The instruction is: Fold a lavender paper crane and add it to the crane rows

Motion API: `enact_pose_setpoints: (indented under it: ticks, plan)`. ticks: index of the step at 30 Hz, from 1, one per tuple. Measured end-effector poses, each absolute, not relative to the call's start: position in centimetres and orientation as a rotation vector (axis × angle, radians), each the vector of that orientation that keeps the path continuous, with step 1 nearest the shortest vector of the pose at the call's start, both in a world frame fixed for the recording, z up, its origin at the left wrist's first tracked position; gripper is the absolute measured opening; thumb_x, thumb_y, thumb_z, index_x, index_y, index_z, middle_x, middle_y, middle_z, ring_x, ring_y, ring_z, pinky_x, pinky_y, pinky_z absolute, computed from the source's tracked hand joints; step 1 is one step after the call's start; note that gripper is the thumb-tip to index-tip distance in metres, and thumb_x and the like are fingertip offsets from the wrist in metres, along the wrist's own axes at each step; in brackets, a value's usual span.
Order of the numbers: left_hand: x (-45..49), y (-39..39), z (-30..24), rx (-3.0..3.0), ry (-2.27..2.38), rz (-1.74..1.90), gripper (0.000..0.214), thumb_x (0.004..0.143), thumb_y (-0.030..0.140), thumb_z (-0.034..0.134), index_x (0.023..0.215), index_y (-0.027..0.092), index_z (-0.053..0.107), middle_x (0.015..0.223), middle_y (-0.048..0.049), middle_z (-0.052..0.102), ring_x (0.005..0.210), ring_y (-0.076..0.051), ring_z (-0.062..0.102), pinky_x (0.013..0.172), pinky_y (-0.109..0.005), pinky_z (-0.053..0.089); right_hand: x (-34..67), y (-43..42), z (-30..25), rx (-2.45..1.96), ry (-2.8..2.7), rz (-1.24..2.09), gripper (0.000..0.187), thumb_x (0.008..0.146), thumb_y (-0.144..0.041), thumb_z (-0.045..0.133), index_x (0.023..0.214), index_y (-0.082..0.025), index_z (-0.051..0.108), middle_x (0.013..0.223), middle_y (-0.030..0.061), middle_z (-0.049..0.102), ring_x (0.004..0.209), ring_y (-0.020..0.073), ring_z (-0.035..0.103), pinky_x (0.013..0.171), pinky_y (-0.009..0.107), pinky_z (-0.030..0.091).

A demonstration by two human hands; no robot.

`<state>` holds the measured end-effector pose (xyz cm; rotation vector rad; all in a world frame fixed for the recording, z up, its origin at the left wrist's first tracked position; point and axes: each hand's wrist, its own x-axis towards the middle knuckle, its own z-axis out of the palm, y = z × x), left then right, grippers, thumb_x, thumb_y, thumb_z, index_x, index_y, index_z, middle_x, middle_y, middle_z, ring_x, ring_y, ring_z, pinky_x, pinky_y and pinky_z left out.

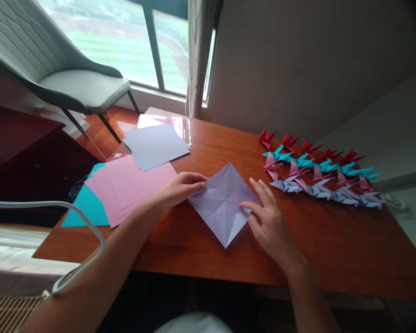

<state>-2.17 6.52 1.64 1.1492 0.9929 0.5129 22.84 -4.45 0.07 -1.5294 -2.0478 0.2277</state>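
A pale lilac square sheet of origami paper (222,217), marked with crossing creases, lies spread out on the wooden table with one corner toward me. My left hand (180,189) pinches its left corner between thumb and fingers. At the right corner is my right hand (270,222), its index finger resting on the paper and its other fingers apart. The tip of that corner is partly covered by the finger.
Folded paper cranes stand in rows at the right: red (308,148), turquoise (305,161), pink (321,175) and lilac (319,189). Loose sheets lie at the left: lilac (156,145), pink (131,180), turquoise (86,208). A white cable-like bar (72,208) crosses beside my left arm; a chair (86,88) stands by the window.
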Motion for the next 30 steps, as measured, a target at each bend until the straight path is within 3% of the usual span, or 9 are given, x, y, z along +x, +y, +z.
enact_pose_setpoints:
  ticks: [11,18,25,30]
  plan:
    - [-1.9,6.4,1.9,1.109,0.979,0.517,0.041,0.070,0.046,0.078,0.095,0.013,0.076,0.085,-0.0061,0.075,0.074,-0.019,0.064,0.068,-0.028,0.045,21.6,-6.0,0.3,-1.527,-2.085,0.187,0.036,0.077,-0.003,0.053,0.095,-0.024,0.075,0.166,-0.0031,0.019,0.152,0.0366,0.016,0.117,0.062,0.031]
    - [-1.9,6.5,1.9,1.094,0.966,0.525,0.042,0.070,0.044,0.079,0.096,0.012,0.075,0.084,-0.0058,0.075,0.072,-0.017,0.062,0.066,-0.026,0.043,20.6,-6.1,1.1,-1.493,-2.184,0.166,0.034,0.077,-0.003,0.055,0.094,-0.024,0.075,0.166,-0.0024,0.020,0.153,0.0370,0.015,0.118,0.063,0.026]
    - [-2.1,6.7,1.4,1.109,0.953,0.530,0.042,0.071,0.044,0.078,0.098,0.012,0.074,0.088,-0.0065,0.074,0.074,-0.017,0.062,0.068,-0.026,0.043,18.5,-5.6,1.1,-1.460,-2.237,0.241,0.036,0.077,-0.005,0.058,0.102,-0.025,0.075,0.167,-0.0007,0.017,0.154,0.0354,0.010,0.121,0.064,0.017]
    - [-2.2,6.7,1.0,1.132,0.941,0.534,0.041,0.071,0.045,0.079,0.096,0.014,0.076,0.085,-0.0049,0.074,0.073,-0.016,0.060,0.067,-0.026,0.043,17.3,-3.8,1.2,-1.461,-2.265,0.173,0.044,0.081,-0.008,0.057,0.118,-0.028,0.070,0.167,0.0012,0.018,0.154,0.0340,0.010,0.121,0.062,0.017]
